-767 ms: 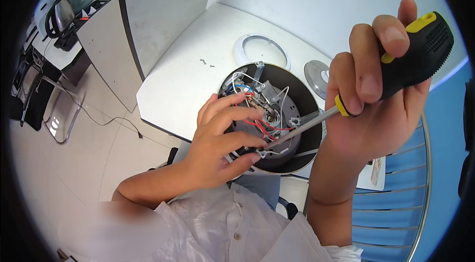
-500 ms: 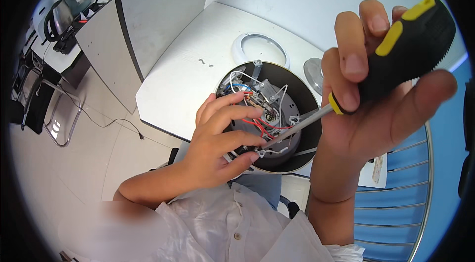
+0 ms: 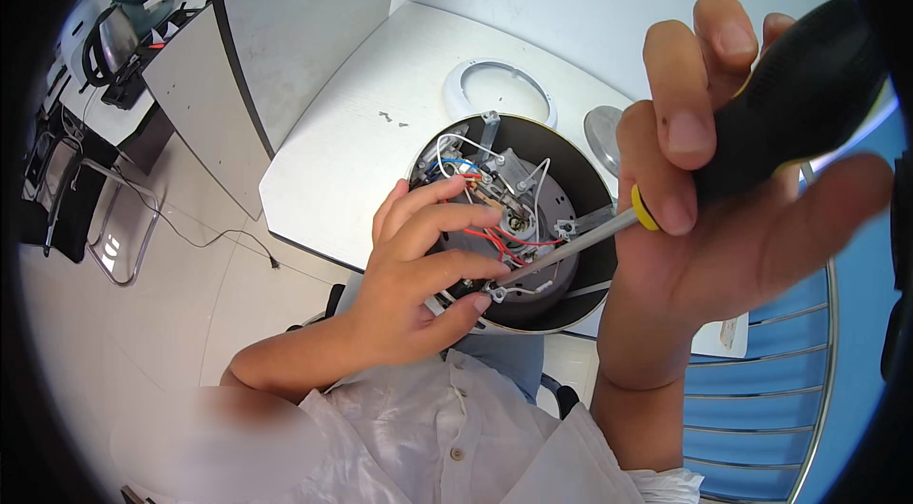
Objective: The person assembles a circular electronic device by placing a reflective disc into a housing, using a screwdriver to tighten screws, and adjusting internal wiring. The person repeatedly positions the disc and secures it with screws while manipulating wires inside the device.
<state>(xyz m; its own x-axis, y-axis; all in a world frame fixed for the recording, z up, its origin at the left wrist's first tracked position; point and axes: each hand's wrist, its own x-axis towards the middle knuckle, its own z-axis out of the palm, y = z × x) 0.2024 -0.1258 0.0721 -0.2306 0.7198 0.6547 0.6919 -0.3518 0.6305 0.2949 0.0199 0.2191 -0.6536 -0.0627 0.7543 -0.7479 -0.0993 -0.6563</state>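
Note:
My right hand (image 3: 680,228) holds a screwdriver (image 3: 799,95) with a thick black handle and a yellow collar. Its fingers curl round the handle while the thumb stretches out along the lower side. The long metal shaft slants down left to a small metal fitting (image 3: 496,294) near the close rim of an opened round appliance (image 3: 597,257). There my left hand (image 3: 414,266) has its thumb and index finger closed in about the shaft's tip; what they pinch is partly hidden. Its other fingers reach over the red, white and blue wires inside the housing.
The appliance sits at the near edge of a white table (image 3: 333,162). Behind it lie a white ring (image 3: 456,90) and a round metal lid-like disc (image 3: 601,138). A grey partition (image 3: 304,38) stands at the left; a metal-barred rack (image 3: 761,395) is at the right.
The screwdriver handle has turned, its yellow patches rolling out of sight, and the right thumb has moved slightly right and down. My left hand stays nearly in place.

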